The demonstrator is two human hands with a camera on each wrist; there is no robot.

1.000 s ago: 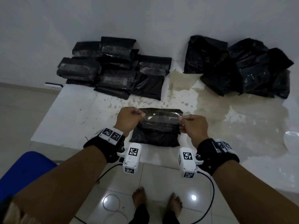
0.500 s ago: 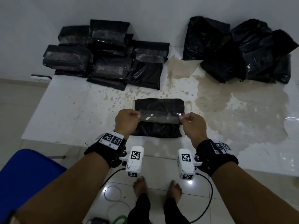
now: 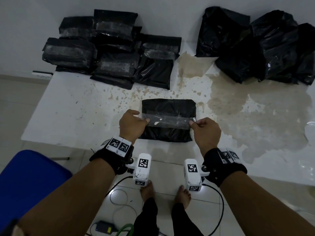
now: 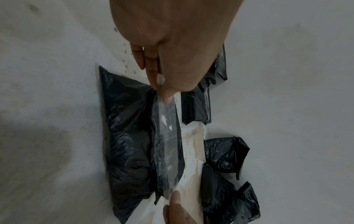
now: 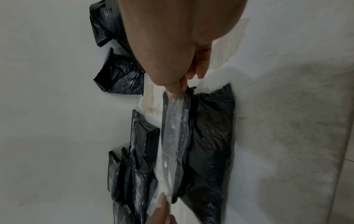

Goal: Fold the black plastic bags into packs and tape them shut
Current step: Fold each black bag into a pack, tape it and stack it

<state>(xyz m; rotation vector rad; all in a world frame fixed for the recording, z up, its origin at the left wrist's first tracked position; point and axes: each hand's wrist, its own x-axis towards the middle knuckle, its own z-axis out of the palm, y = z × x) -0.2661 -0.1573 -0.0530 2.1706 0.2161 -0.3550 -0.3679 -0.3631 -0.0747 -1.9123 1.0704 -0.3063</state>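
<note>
You are at the taping step. Your left hand (image 3: 132, 124) pinches one end of a clear tape strip (image 3: 168, 121) between thumb and fingertips, and your right hand (image 3: 205, 132) pinches the other end the same way, so the strip is stretched taut between them. The folded black pack (image 3: 167, 135) lies on the stained white surface (image 3: 71, 106) directly under the strip and between your two hands; the wrist views suggest the tape hangs just above the plastic, though contact along its middle cannot be ruled out.

The next move looks like lowering the strip squarely across the fold, keeping it tight so it does not wrinkle or stick to itself, then pressing it flat from the middle outward to your fingertips.

Beyond your left hand sits a stack of taped packs (image 3: 112, 48); beyond your right hand, a heap of loose black bags (image 3: 265, 46) waits.

No brand, label or readable writing shows on the bags or tape; only the square coded markers on your wrist bands (image 3: 117, 144), which carry no legible words.
</note>
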